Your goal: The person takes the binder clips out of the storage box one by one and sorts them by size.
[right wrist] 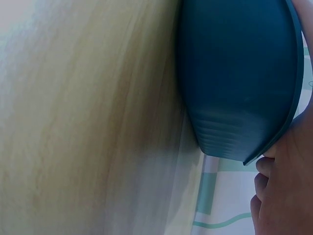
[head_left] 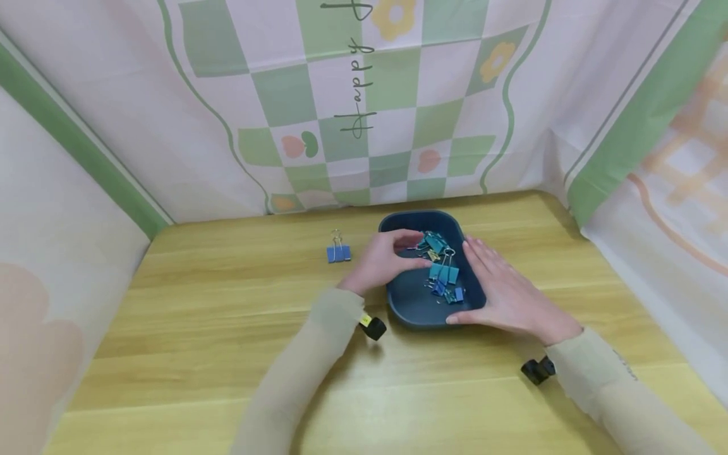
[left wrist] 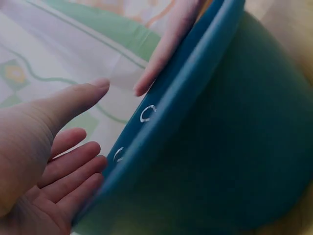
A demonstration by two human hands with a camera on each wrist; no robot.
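Observation:
A dark blue plastic tray (head_left: 412, 303) holds several binder clips, teal, blue and yellow, heaped toward its right side. One larger teal binder clip (head_left: 443, 273) has its wire handles raised. My left hand (head_left: 383, 258) reaches over the tray's left rim, thumb and fingers spread apart beside the clips. The left wrist view shows nothing between that hand's (left wrist: 58, 161) fingers; the rim hides most clips there. My right hand (head_left: 506, 291) rests along the tray's right rim, fingers straight, thumb across the near corner. In the right wrist view, the tray's outer wall (right wrist: 239, 73) hides its contents.
A blue binder clip (head_left: 339, 254) stands on the wooden table (head_left: 227, 328), left of the tray. Patterned cloth (head_left: 392, 126) hangs behind the table and along both sides. Small black wrist cameras (head_left: 374, 328) sit beneath the sleeves.

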